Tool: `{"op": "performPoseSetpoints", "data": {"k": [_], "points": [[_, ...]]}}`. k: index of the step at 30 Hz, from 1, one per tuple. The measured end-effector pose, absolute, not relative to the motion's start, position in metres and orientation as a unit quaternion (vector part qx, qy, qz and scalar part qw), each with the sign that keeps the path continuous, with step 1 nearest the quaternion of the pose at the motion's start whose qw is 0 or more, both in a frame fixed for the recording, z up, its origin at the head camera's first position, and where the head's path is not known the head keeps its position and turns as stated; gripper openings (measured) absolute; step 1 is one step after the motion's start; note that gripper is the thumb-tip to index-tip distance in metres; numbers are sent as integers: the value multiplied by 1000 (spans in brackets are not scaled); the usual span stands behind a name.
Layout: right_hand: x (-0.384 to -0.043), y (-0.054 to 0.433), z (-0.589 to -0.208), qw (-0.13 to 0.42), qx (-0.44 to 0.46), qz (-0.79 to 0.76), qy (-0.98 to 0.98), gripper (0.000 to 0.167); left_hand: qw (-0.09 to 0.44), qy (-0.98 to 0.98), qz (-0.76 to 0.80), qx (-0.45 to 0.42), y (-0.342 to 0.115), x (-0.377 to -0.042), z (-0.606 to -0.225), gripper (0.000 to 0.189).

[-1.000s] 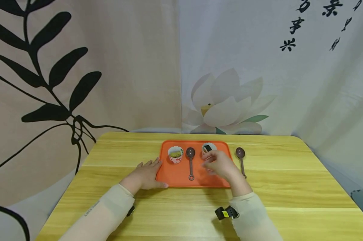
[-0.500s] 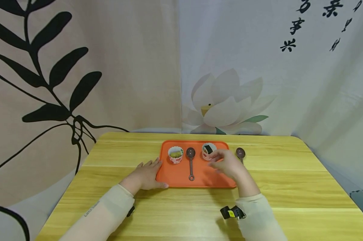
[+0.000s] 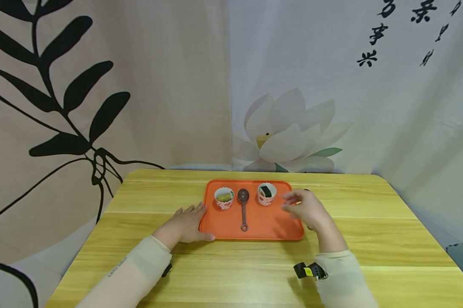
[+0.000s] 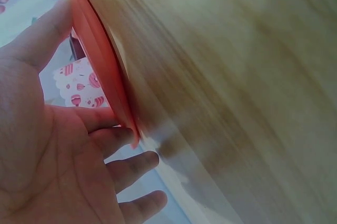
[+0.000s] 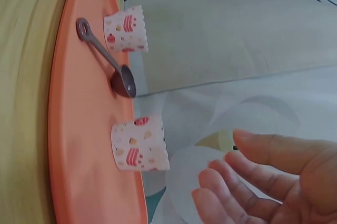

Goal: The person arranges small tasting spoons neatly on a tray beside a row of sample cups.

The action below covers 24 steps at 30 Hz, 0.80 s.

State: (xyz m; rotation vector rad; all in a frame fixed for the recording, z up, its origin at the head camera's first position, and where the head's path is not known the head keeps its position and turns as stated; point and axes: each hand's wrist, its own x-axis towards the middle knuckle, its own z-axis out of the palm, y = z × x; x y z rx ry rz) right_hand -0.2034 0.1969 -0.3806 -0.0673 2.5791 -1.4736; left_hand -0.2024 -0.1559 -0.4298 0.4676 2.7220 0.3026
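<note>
The orange tray (image 3: 271, 224) looks like smooth plastic; on it, the baking cups (image 5: 125, 30) seem matt paper, the brown spoon (image 3: 243, 196) glossy plastic. Beneath it, the tabletop (image 3: 219, 278) shows wood grain; behind it hangs a matt cloth backdrop (image 3: 169, 107).

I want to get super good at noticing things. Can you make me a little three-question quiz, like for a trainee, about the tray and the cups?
1. Which utensil lies on the tray between the left printed paper cup and the right printed paper cup?
2. True or false: the right grip is holding a printed paper cup.
3. Pick one. The tray that the left grip touches is: A) blue, B) orange, C) green.

Key:
1. A spoon.
2. False; the right grip holds nothing and is apart from both cups.
3. B.
</note>
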Motion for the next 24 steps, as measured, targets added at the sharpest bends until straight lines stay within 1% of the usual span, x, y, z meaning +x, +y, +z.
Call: {"op": "performPoseSetpoints", "data": {"k": [12, 24], "points": [[-206, 215, -383, 79, -2, -491, 867, 32, 182, 965, 103, 161, -157, -202, -430, 104], [-207, 229, -385, 52, 10, -488, 871, 34, 179, 965, 106, 162, -155, -199, -426, 104]]}}
